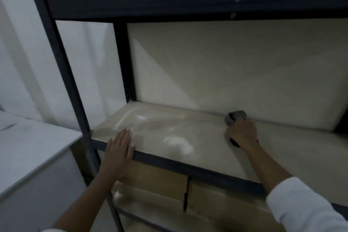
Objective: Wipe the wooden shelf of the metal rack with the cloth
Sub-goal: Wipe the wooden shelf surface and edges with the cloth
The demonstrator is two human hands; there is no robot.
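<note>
Nearest my camera I see a white sleeve (pixel 301 207) on the right arm, which reaches over the front rail (pixel 188 167) of the rack and across the wooden shelf (pixel 188 124). At the far end of that arm the right hand (pixel 243 133) sits deep on the shelf, close to its back edge, with the fingers curled down around a grey cloth (pixel 235 117); the cloth bulges out beyond the knuckles, touching the board just in front of the pale back wall (pixel 226 66). I cannot tell how firmly the hand presses. The left hand (pixel 118 149) lies flat at the shelf's front left corner, fingers straight and close together, fingertips on the wood and the palm over the rail. I see whitish dusty smears (pixel 177 142) on the shelf between the two hands. Beneath the shelf stand cardboard boxes (pixel 160 181). Above it runs the dark beam (pixel 169 0) of the next level, and the rack's upright post (pixel 62 62) stands at the shelf's left end, with a white cabinet (pixel 33 152) beyond it.
</note>
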